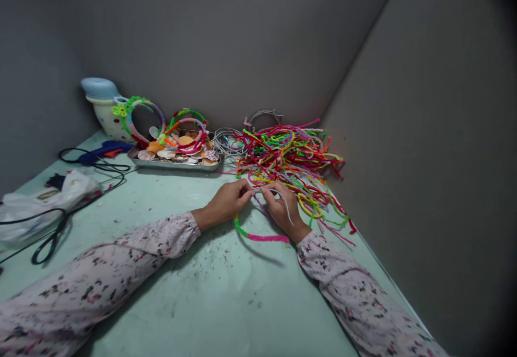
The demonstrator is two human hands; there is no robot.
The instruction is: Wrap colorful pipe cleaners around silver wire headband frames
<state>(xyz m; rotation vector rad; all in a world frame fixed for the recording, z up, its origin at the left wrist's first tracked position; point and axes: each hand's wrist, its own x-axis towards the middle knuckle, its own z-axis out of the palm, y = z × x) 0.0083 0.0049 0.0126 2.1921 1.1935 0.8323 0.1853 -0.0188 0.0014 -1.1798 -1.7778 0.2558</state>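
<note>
My left hand (pixel 228 202) and my right hand (pixel 283 209) meet over the pale green table (pixel 210 298), fingers pinched on the top of a curved headband (pixel 260 235) wrapped in green and pink fuzzy wire. A pale pipe cleaner (pixel 286 202) runs from the pinch across the back of my right hand. The headband's lower arc hangs between my wrists, just above the table. A big tangled heap of coloured pipe cleaners (pixel 291 158) lies right behind my hands.
A metal tray (pixel 173 164) of shells and decorated headbands sits at the back, with bare metal headbands (pixel 226 140) beside it. A white and blue pot (pixel 103 106), a blue glue gun (pixel 100 151), black cables, scissors (pixel 50 241) and a plastic bag (pixel 44 201) lie left. Grey walls enclose the corner.
</note>
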